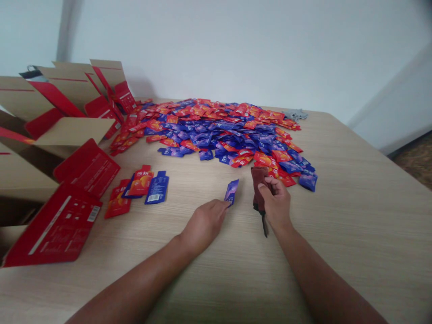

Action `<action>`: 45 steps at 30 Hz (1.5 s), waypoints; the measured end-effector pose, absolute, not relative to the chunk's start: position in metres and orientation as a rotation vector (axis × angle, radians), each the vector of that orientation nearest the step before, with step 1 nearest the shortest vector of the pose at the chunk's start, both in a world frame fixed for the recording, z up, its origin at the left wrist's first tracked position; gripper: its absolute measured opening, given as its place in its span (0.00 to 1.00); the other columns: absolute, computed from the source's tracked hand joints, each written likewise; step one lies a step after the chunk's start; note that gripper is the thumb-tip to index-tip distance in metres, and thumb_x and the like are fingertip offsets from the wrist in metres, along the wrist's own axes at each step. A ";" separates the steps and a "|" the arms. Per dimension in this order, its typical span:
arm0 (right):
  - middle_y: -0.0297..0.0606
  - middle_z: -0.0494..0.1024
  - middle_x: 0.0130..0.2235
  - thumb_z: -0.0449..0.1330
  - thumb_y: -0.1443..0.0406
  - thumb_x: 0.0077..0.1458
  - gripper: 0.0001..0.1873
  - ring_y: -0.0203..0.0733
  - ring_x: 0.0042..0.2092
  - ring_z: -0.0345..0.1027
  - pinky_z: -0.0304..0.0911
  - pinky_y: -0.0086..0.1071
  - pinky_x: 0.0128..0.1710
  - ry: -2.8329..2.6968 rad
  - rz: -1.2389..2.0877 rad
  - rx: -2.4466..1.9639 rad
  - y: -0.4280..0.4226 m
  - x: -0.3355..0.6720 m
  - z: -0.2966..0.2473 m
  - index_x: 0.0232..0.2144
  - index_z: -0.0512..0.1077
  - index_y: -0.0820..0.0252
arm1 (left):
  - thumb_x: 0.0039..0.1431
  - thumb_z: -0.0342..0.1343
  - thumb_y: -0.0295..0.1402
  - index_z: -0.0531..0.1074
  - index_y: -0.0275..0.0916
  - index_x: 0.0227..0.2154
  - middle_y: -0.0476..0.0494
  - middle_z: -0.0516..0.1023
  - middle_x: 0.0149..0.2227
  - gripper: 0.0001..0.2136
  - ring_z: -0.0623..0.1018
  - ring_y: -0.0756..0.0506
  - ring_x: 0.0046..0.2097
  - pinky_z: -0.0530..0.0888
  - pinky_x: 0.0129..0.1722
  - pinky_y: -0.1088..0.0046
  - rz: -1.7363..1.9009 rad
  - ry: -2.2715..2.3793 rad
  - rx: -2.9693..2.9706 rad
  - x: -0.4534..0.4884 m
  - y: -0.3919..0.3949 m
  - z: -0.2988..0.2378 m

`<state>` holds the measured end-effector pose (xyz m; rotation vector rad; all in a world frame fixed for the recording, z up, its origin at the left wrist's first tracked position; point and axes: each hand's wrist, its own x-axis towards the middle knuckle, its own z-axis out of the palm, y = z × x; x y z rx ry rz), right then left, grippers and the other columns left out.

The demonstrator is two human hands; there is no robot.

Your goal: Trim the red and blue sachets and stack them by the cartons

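Observation:
My left hand (205, 222) pinches a blue-purple sachet (231, 191) by its lower end, tilted above the wooden table (354, 225). In my right hand (277, 202) is a folded dark-brown cloth (259, 182), with a thin dark strip hanging from its lower end. The fingers are closed round the cloth's right side. Beyond both hands spreads a large heap of red and blue sachets (216, 130). Left of my left hand lie a blue sachet (157, 188), back side up with a barcode, a red-orange sachet (141, 181) overlapping another blue one, and a red sachet (118, 200).
Several open red cartons (60, 225) with tan insides stand along the left side, flaps sticking out over the table. A grey crumpled cloth-like item (296, 114) lies at the far right of the heap. Behind the table rises a pale wall (236, 49).

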<state>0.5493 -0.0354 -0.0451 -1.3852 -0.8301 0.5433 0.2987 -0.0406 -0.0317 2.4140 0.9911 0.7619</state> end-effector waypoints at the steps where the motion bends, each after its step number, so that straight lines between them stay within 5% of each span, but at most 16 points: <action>1: 0.38 0.83 0.40 0.72 0.55 0.53 0.20 0.42 0.38 0.76 0.72 0.36 0.39 -0.823 0.535 -1.363 -0.036 0.549 -0.045 0.45 0.78 0.59 | 0.76 0.51 0.31 0.77 0.40 0.52 0.41 0.84 0.46 0.11 0.83 0.44 0.47 0.80 0.51 0.64 0.818 1.031 2.285 0.300 -0.040 -0.032; 7: 0.37 0.82 0.39 0.70 0.55 0.56 0.18 0.44 0.38 0.76 0.73 0.37 0.39 -0.925 0.499 -1.371 -0.042 0.544 -0.044 0.45 0.78 0.57 | 0.69 0.57 0.33 0.72 0.40 0.44 0.48 0.82 0.35 0.04 0.81 0.47 0.35 0.75 0.37 0.71 0.850 1.226 1.717 0.305 -0.036 -0.036; 12: 0.41 0.81 0.52 0.68 0.60 0.60 0.13 0.50 0.52 0.78 0.74 0.45 0.54 -1.282 0.348 -1.300 -0.052 0.539 -0.044 0.47 0.78 0.53 | 0.65 0.57 0.29 0.69 0.42 0.46 0.49 0.81 0.34 0.09 0.80 0.47 0.33 0.71 0.33 0.72 0.754 1.258 1.726 0.303 -0.033 -0.039; 22: 0.43 0.79 0.57 0.65 0.71 0.57 0.17 0.50 0.57 0.75 0.72 0.45 0.59 -2.060 0.483 -1.161 -0.062 0.522 -0.030 0.49 0.76 0.51 | 0.65 0.56 0.32 0.77 0.42 0.46 0.40 0.85 0.44 0.09 0.83 0.40 0.44 0.72 0.40 0.68 0.304 1.374 2.265 0.300 -0.040 -0.018; 34: 0.44 0.79 0.54 0.63 0.70 0.60 0.14 0.52 0.55 0.73 0.72 0.48 0.57 -2.005 0.333 -1.409 -0.051 0.519 -0.038 0.48 0.78 0.51 | 0.69 0.56 0.33 0.82 0.43 0.35 0.43 0.83 0.38 0.10 0.81 0.44 0.39 0.71 0.39 0.70 0.175 1.285 2.356 0.297 -0.035 -0.009; 45: 0.48 0.77 0.56 0.62 0.66 0.62 0.14 0.56 0.57 0.73 0.70 0.52 0.60 -1.814 0.142 -1.525 -0.044 0.529 -0.047 0.50 0.78 0.54 | 0.71 0.54 0.38 0.81 0.42 0.36 0.40 0.84 0.39 0.12 0.82 0.40 0.40 0.74 0.39 0.68 0.030 1.313 2.418 0.302 -0.044 0.002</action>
